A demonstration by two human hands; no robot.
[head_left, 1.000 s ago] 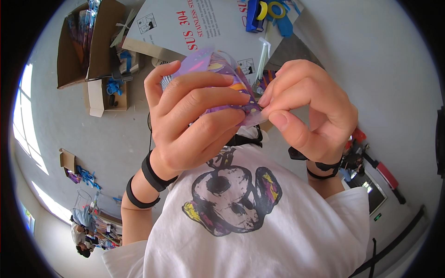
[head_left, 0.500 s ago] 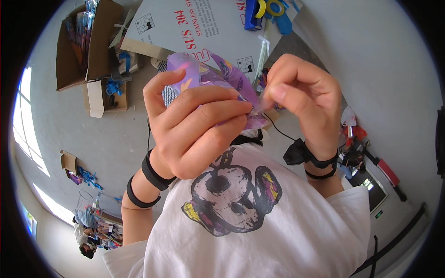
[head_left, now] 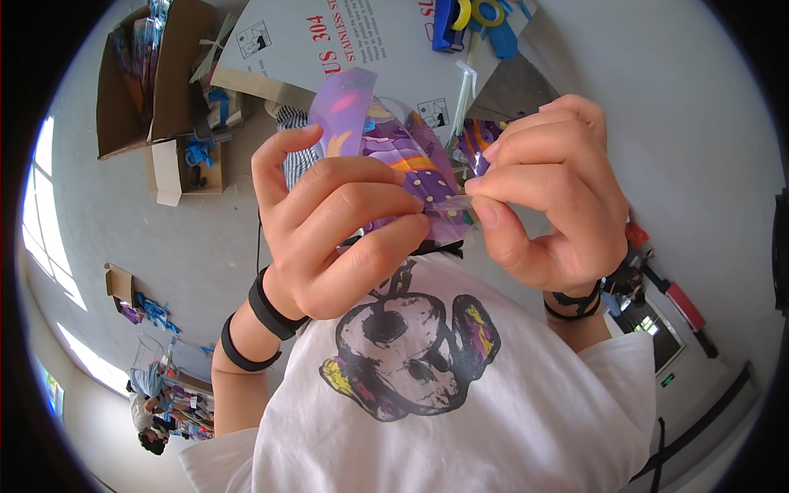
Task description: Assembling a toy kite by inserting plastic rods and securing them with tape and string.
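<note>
My left hand (head_left: 341, 222) is closed around a purple printed plastic packet (head_left: 403, 152), held up in front of my chest. Its fingers lie across the packet's near side and hide part of it. Between the thumb and forefinger of my right hand (head_left: 563, 193) is the end of a clear plastic strip (head_left: 450, 203), which stretches from the packet's right edge near my left fingertips. Whether this strip is tape or part of the packet, I cannot tell. Another purple printed piece (head_left: 477, 144) shows just behind my right fingers.
Beyond my hands lies a pale board (head_left: 288, 49) with red print. A blue tape dispenser (head_left: 448, 29) and a yellow tape roll (head_left: 487, 12) sit at its far right. A cardboard box (head_left: 177, 82) of shiny packets stands far left, beside a small open carton (head_left: 164, 177).
My right hand has turned and shifted slightly right and down, and the clear strip now shows stretched in its pinch. The packet has tilted, showing more of its printed face.
</note>
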